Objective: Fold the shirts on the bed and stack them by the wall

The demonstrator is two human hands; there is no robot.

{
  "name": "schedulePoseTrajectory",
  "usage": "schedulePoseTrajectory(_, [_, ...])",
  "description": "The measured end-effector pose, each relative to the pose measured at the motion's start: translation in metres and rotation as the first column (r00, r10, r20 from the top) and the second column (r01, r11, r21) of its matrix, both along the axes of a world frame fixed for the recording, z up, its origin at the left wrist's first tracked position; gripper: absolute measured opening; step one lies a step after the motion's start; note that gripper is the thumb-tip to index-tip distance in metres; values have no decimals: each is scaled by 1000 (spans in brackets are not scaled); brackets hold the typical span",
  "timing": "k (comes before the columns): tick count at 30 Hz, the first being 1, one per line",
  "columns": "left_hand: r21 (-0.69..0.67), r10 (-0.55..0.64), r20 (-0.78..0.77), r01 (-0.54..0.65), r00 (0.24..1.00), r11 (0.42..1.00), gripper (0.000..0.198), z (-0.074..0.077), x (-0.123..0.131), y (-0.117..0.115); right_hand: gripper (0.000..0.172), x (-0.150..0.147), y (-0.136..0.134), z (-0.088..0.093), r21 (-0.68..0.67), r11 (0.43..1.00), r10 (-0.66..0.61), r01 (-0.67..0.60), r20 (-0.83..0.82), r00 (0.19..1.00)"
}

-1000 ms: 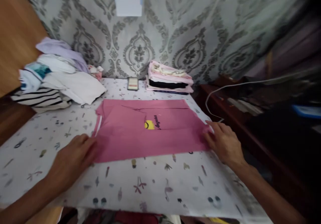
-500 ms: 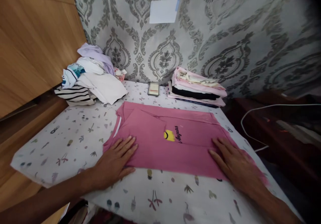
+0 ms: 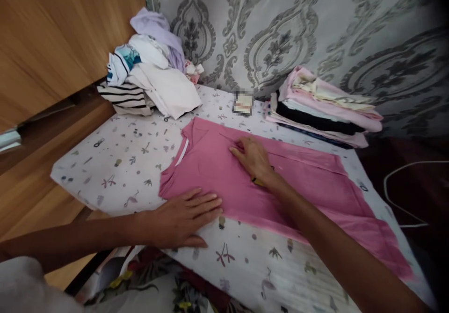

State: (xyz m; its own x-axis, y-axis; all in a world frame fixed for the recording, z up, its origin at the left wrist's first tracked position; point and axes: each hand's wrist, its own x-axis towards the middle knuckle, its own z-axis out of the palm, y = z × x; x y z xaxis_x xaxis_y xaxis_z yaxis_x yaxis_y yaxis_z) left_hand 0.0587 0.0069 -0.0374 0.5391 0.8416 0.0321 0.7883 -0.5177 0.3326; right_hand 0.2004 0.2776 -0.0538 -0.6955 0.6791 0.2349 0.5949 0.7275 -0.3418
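A pink T-shirt (image 3: pixel 217 163) lies with its sides folded in on the patterned sheet, its collar end toward the left. My left hand (image 3: pixel 187 217) rests flat, fingers stretched out, across the shirt's near edge by the collar end and partly on the sheet. Further in, my right hand (image 3: pixel 252 158) has its fingers bent and thumb drawn in, pinching the cloth at a folded edge near the shirt's upper middle. That wrist and forearm cover most of the yellow print and the lettering.
A loose heap of clothes (image 3: pixel 157 79) sits at the back left beside the wooden cabinet (image 3: pixel 70 32). Against the wall at the back right stands a stack of folded clothes (image 3: pixel 322 112). Between them lies a small blurred item (image 3: pixel 243 103). A white cable (image 3: pixel 386 182) hangs at the right.
My right hand has gone from lying flat at the hem end to the shirt's upper middle, closing on its cloth. My left hand stays flat near the collar end. The view has turned right and downward.
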Motion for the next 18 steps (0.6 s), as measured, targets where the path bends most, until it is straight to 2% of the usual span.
schedulePoseTrajectory(6, [15, -42, 52, 41, 998, 999, 71, 3, 5, -5, 18, 0, -1, 2, -64, 998, -4, -2, -98, 995])
schedulePoseTrajectory(11, [-27, -56, 59, 58, 997, 998, 72, 16, 7, -8, 14, 0, -7, 5, -61, 998, -35, 31, -68, 997])
schedulePoseTrajectory(14, [-102, -47, 173, 65, 984, 993, 61, 27, 0, 7, 11, 1, -6, 5, -31, 999, -29, 27, -83, 996])
schedulePoseTrajectory(16, [-165, 73, 294, -24, 953, 986, 40, 35, -16, 34, 13, 6, -1, 4, -48, 998, -49, 43, -133, 990])
schedulePoseTrajectory(18, [-206, 306, 358, -245, 882, 947, 30, 39, -43, 73, 18, 18, 10, 5, -48, 995, -89, 82, -172, 981])
